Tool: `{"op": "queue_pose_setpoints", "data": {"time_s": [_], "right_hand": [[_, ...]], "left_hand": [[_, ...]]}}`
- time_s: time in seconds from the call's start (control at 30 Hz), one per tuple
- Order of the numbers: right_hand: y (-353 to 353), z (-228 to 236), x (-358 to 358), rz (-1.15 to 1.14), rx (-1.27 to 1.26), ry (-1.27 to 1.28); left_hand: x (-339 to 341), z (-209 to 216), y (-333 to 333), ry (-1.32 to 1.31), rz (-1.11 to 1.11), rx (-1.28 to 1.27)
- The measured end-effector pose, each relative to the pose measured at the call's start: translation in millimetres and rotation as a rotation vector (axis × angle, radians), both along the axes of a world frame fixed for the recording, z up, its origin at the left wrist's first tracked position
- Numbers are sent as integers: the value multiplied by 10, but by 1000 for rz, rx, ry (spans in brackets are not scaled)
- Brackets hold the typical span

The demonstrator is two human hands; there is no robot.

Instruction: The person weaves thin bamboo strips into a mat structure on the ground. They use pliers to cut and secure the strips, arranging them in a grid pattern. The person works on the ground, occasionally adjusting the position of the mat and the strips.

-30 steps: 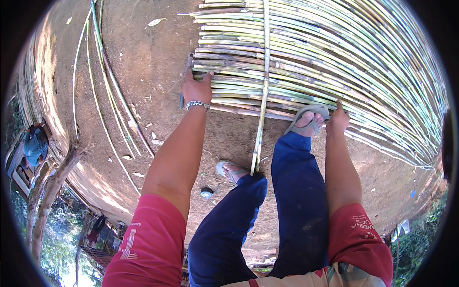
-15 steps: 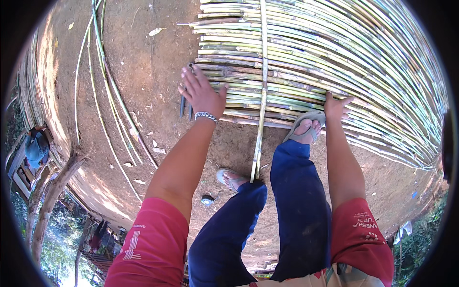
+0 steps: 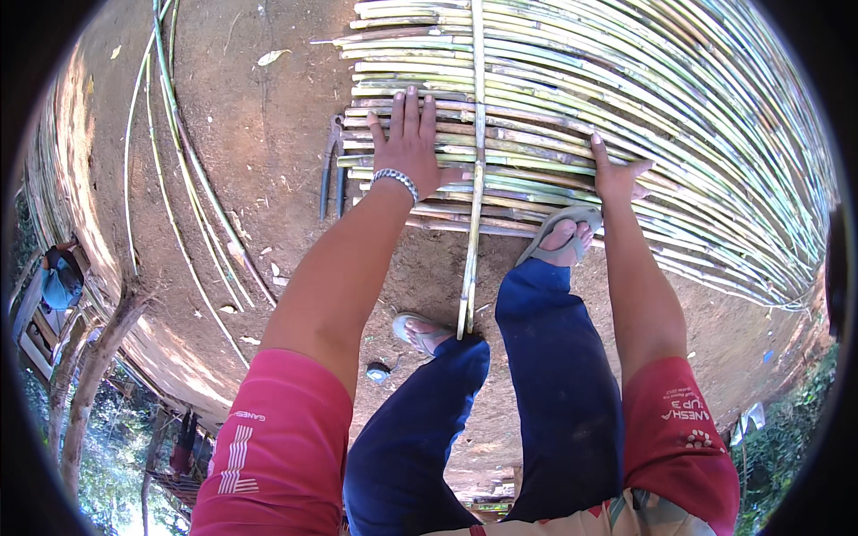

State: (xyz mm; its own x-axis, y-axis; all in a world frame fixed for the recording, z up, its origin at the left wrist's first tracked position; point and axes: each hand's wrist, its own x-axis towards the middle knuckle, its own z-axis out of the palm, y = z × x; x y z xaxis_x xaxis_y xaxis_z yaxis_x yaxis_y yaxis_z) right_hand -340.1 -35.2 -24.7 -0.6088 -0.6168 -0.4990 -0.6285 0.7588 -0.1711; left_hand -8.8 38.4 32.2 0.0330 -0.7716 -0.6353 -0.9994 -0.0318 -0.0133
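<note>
A wide row of long green and yellowish bamboo poles (image 3: 527,96) lies side by side on the ground, fanning away to the right. Across them, near their left ends, runs a thin split bamboo crosspiece (image 3: 478,76). My left hand (image 3: 407,154) rests flat with spread fingers on the pole ends, left of the crosspiece. To the right of it, my right hand (image 3: 618,177) touches the poles with its fingers stretched apart; some of its fingertips are hard to make out. Beside my left hand, dark metal pincers (image 3: 332,170) lie on the dirt.
My sandalled right foot (image 3: 563,234) is at the poles' near edge; the left foot (image 3: 420,332) stands on bare dirt. Several loose bamboo strips (image 3: 183,152) lie to the left. A small round object (image 3: 378,371) sits near my left knee. Another person (image 3: 61,279) is at the far left.
My left hand has shifted right and away from me, from beside the pole ends onto the poles, uncovering the pincers. My right hand stays at nearly the same place, its fingers slightly more spread.
</note>
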Motion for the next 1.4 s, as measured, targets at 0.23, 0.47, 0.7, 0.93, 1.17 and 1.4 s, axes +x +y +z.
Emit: {"op": "queue_pose_setpoints", "data": {"time_s": [0.23,0.47,0.7,0.93,1.17,1.4], "right_hand": [[316,477,130,728,-195,175],[-229,624,636,1542,-119,255],[-256,449,753,1859,49,341],[-285,444,758,1908,82,358],[-327,475,808,1915,72,310],[-143,517,1086,1536,-388,-87]], "left_hand": [[-80,-218,52,7,156,-95],[-144,-210,40,11,225,-134],[-124,-256,66,31,245,-181],[-146,-222,45,42,239,-165],[-137,-194,15,79,275,-147],[-439,-114,199,156,652,-265]]}}
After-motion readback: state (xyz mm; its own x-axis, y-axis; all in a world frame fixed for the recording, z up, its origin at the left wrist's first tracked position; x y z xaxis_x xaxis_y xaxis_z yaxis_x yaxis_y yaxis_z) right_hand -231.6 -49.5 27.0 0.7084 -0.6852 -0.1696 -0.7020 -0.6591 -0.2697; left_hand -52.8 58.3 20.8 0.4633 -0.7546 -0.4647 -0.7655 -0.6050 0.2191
